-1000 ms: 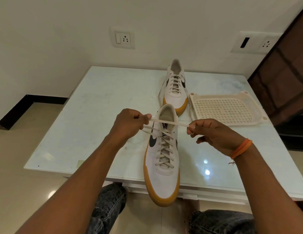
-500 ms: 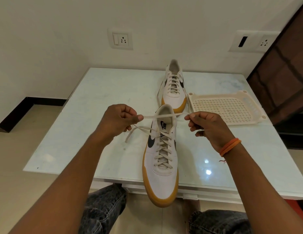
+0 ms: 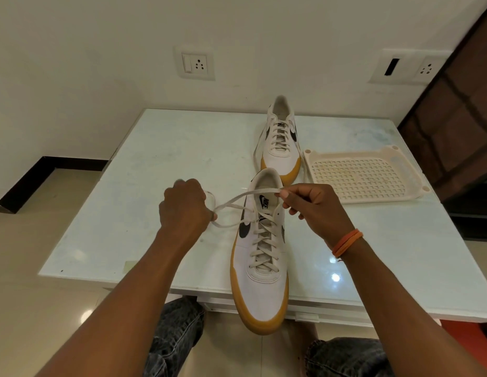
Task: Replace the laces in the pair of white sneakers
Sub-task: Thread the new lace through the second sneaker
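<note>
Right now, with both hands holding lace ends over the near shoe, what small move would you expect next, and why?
Probably pulling the two ends apart to snug the crossing. The left hand grips one end, the right hand pinches the other, and the lace hangs slack above the fully laced near sneaker.

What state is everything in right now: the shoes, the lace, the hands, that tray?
Near shoe: on the table, toe over the edge, laced, ends untied.
Lace: stretched between both hands.
Left hand: grips one end of the lace.
Right hand: pinches the other end.
Far shoe: flat on the table, laced, untouched.
Tray: flat on the table, nothing in it.
Table: bears shoes and tray.
</note>
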Tool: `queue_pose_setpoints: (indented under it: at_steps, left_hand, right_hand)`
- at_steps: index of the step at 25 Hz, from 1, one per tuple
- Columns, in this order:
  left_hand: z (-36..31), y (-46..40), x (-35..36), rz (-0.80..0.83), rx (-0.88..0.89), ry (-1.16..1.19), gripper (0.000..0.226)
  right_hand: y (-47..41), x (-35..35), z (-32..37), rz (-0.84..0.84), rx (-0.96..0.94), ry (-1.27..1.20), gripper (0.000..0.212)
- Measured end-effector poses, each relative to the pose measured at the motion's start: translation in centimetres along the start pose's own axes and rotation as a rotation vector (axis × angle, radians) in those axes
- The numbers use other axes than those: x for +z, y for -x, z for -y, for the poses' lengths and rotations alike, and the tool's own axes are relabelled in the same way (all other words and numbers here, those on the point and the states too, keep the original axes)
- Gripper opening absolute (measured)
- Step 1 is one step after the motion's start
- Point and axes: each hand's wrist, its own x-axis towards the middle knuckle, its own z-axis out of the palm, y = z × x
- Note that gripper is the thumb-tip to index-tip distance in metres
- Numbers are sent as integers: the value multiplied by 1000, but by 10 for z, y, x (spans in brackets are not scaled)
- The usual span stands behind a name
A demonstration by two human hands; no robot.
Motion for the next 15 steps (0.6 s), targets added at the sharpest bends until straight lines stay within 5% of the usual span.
queue_pose_setpoints:
  at_steps: [3, 6, 9, 15]
  left_hand:
    - [-15, 7, -3, -62, 332, 230, 44]
    - [-39, 19, -8, 215, 534, 504, 38]
    - [-43, 22, -5, 246, 499, 603, 20]
    - [-43, 21, -7, 377, 409, 782, 22]
  right_hand:
    - [0, 3, 5, 90, -130, 64, 11]
    - [-1, 3, 5, 153, -250, 164, 11]
    - [-1, -1, 5, 124, -270, 183, 12]
    - [-2, 5, -5, 116, -309, 281, 19]
